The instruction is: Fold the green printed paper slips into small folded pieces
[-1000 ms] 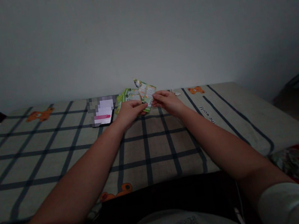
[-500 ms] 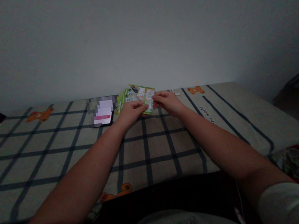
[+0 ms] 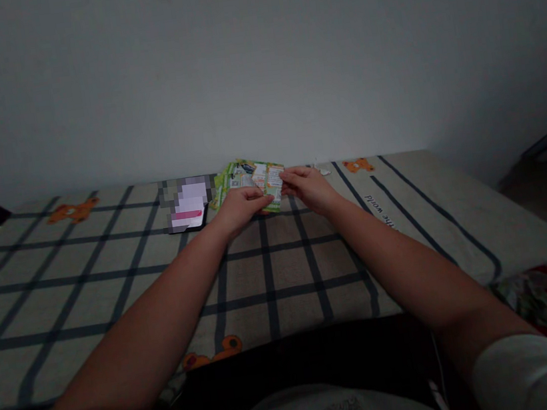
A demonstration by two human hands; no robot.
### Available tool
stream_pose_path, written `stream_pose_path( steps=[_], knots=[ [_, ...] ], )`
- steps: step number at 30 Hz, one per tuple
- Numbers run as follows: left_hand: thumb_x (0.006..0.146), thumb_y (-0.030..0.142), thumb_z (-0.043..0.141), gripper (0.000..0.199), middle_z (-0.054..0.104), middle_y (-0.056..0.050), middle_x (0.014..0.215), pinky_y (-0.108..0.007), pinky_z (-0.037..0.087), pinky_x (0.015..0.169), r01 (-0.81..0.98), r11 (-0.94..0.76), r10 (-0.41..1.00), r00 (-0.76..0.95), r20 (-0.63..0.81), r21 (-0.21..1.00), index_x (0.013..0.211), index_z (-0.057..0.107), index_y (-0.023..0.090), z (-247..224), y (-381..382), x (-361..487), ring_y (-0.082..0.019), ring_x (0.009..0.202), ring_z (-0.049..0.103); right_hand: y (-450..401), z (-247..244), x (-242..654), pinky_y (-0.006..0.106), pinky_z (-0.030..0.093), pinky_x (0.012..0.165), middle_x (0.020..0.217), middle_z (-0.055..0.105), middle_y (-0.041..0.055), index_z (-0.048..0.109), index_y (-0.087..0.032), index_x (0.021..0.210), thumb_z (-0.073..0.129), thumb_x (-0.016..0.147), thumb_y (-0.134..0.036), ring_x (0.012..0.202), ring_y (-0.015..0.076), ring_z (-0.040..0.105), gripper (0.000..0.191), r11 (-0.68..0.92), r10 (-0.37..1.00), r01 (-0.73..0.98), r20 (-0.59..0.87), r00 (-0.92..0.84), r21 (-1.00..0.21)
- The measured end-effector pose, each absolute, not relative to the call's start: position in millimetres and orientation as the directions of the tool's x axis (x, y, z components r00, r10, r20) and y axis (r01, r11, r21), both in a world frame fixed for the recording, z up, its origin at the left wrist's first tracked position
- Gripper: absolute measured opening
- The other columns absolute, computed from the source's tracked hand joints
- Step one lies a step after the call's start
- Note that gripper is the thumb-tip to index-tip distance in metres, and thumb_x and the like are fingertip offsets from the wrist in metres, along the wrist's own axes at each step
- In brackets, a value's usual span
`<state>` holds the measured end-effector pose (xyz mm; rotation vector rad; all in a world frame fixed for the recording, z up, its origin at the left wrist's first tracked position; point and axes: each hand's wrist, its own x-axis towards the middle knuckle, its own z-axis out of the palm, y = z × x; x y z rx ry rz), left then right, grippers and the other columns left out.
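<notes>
Green printed leaflets (image 3: 268, 177), with small text and pictures, fan out between my two hands above the table. My left hand (image 3: 245, 207) is closed on their lower edge, its thumb lying over the top sheet. At the right edge of that sheet, my right hand (image 3: 307, 187) pinches the paper between thumb and fingers. More green sheets stick out to the left, behind my left hand. How many layers there are, and whether they are folded or separate, I cannot tell.
A phone (image 3: 188, 206) with a lit, partly blurred screen lies left of the leaflets. Checked cloth with bear prints covers the table (image 3: 292, 270). A small white scrap (image 3: 323, 171) lies beyond my right hand, near the wall (image 3: 255, 66). A red patterned item (image 3: 544, 307) is at lower right.
The top leaflet has come down and lies flatter; its raised upper left corner has dropped toward the other sheets. Both hands keep their grip, almost in place.
</notes>
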<state>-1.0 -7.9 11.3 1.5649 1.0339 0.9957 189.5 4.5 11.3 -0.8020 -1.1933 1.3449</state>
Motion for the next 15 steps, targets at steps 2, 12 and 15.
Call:
stream_pose_path(
  steps=[2,12,15],
  knots=[
    [0.061,0.042,0.079,0.028,0.065,-0.002,0.068,-0.027,0.045,0.063,0.13,-0.16,0.945,0.307,0.114,0.978,0.065,0.068,0.017,9.4,-6.4,-1.3,-0.014,0.063,0.056,3.9,11.4,189.5,0.028,0.057,0.074,0.08,0.073,0.0026,0.072,-0.018,0.078,0.086,0.063,-0.04,0.074,0.0124,0.066,0.031,0.108,0.974,-0.3,0.161,-0.157,-0.948],
    [0.061,0.039,0.078,0.025,0.065,-0.002,0.067,-0.026,0.043,0.06,0.152,-0.167,0.943,0.314,0.113,0.974,0.066,0.068,0.016,6.2,-4.3,-1.9,-0.014,0.062,0.056,1.7,12.7,188.2,0.029,0.057,0.074,0.081,0.073,0.0046,0.071,-0.016,0.078,0.084,0.069,-0.036,0.073,0.0128,0.066,0.025,0.069,0.982,-0.287,0.115,-0.148,-0.956],
    [0.061,0.038,0.078,0.025,0.065,-0.003,0.068,-0.026,0.042,0.059,0.146,-0.164,0.943,0.314,0.111,0.976,0.067,0.068,0.015,7.6,-5.0,-1.7,-0.014,0.062,0.056,2.3,12.4,187.7,0.027,0.057,0.071,0.078,0.073,0.0036,0.071,-0.016,0.077,0.087,0.063,-0.038,0.071,0.0122,0.066,0.03,0.07,0.983,-0.29,0.116,-0.144,-0.955]
  ],
)
